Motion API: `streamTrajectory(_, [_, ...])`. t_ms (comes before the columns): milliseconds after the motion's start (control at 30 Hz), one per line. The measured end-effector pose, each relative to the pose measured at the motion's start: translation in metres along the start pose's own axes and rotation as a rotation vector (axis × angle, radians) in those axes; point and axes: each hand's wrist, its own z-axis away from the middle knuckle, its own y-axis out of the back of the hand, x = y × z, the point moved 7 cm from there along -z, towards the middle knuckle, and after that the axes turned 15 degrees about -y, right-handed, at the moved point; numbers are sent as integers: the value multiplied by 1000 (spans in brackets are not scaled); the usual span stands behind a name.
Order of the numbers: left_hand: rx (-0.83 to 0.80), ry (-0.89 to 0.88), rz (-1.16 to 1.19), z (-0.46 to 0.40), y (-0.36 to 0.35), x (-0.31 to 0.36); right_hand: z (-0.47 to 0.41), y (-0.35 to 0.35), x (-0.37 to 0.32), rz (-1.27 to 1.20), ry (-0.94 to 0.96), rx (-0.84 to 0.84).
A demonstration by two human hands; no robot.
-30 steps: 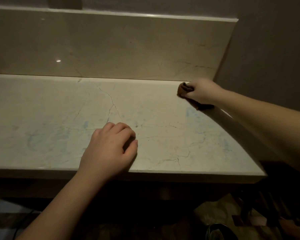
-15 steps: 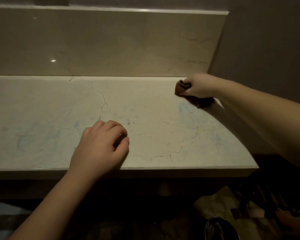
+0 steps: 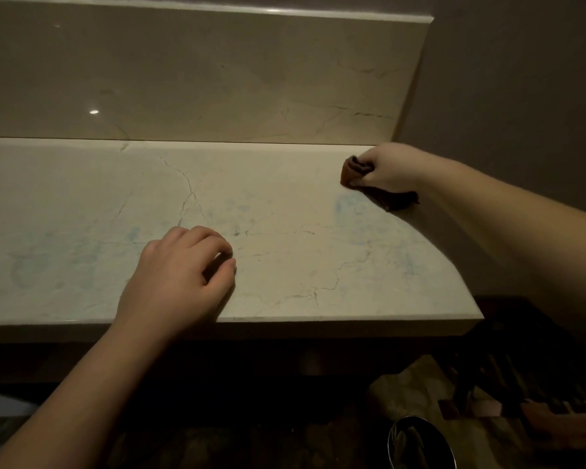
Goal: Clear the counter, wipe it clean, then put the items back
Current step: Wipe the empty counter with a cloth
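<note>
Cloth: brown rag, bunched and folded; long axis runs from far-left to near-right along the counter's back right corner, one end poking left past the knuckles, a darker tail trailing under the wrist.
Right hand: fingers curled tight round the rag, pressing it to the stone.
Left hand: near front edge, fingers loosely curled, holding nothing, fingertips touching the surface.
Counter: pale polished marble, dark hairline veins, faint bluish smears.
Backsplash: same stone, glossy, upright behind.
Surroundings: grey wall right; shiny round metal bin on floor below.
</note>
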Motion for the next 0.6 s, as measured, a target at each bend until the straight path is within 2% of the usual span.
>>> streamTrajectory(233, [-3, 5, -5, -1, 0, 0, 74, -28, -14, -41, 326, -123])
streamTrajectory(433, [-6, 17, -12, 0, 1, 1, 12, -6, 0, -64, 107, 43])
streamTrajectory(533, [-20, 18, -18, -2, 1, 1, 18, -10, -3, -108, 127, 99])
streamTrajectory(600, [-23, 15, -18, -2, 1, 1, 49, -19, -9, -156, 221, 90])
